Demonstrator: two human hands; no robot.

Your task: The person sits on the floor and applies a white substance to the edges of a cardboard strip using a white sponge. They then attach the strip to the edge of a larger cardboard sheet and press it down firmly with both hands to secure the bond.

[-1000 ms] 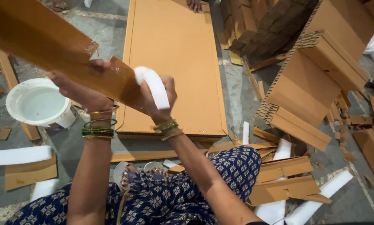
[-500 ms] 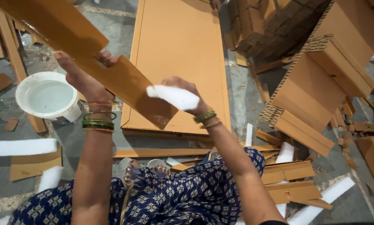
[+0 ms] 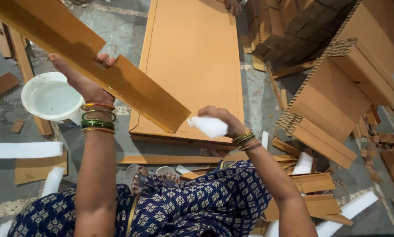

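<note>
My left hand [image 3: 80, 79] grips a long brown cardboard strip [image 3: 131, 90] from below, holding it slanted from upper left down to its end near the middle. My right hand [image 3: 223, 120] is closed around a white foam pad [image 3: 208, 126], which sits just past the strip's lower end, apart from it. Bangles ring both wrists. Below both hands lies a large flat orange cardboard panel [image 3: 192, 57] on the floor. My lap in blue patterned cloth [image 3: 197, 206] fills the bottom.
A white bowl of whitish liquid [image 3: 50, 97] stands at the left. Stacked honeycomb cardboard pieces [image 3: 337, 96] fill the right side. White foam strips [image 3: 23, 150] and cardboard offcuts [image 3: 313, 182] litter the grey floor. Another person's foot [image 3: 233, 6] shows at the top edge.
My right hand with the white pad has slid down along the strip and come off its lower end. The strip has tilted up and shifted right in view.
</note>
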